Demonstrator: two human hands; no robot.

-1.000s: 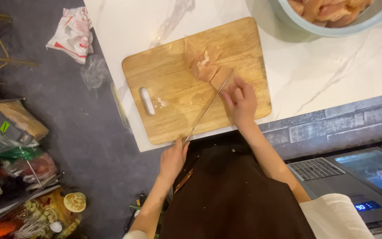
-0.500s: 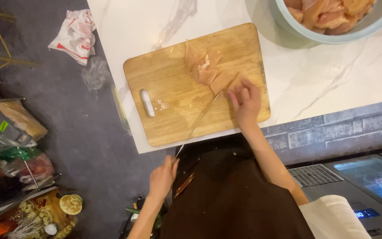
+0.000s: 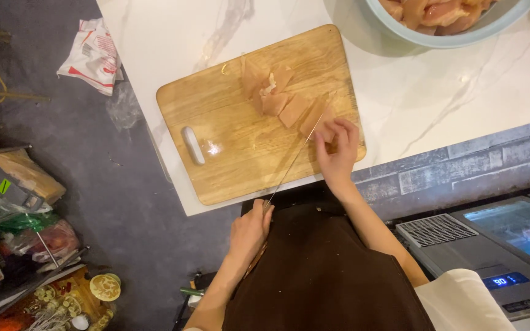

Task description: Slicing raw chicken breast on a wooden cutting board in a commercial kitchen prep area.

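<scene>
Left hand (image 3: 249,232) farther back, clamped on knife (image 3: 289,168); white marble counter (image 3: 437,92), dark grey floor (image 3: 124,202).

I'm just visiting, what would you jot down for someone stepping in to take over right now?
Left hand: gripping the knife handle at the counter's edge, blade angled across the cutting board.
Right hand: fingertips curled on the end of a raw meat strip, beside the blade tip.
Done: several cut pieces lie in a row on the board.
Left: the strip under the fingers, and likely the raw meat in the pale blue bowl on the counter beyond the board.
</scene>
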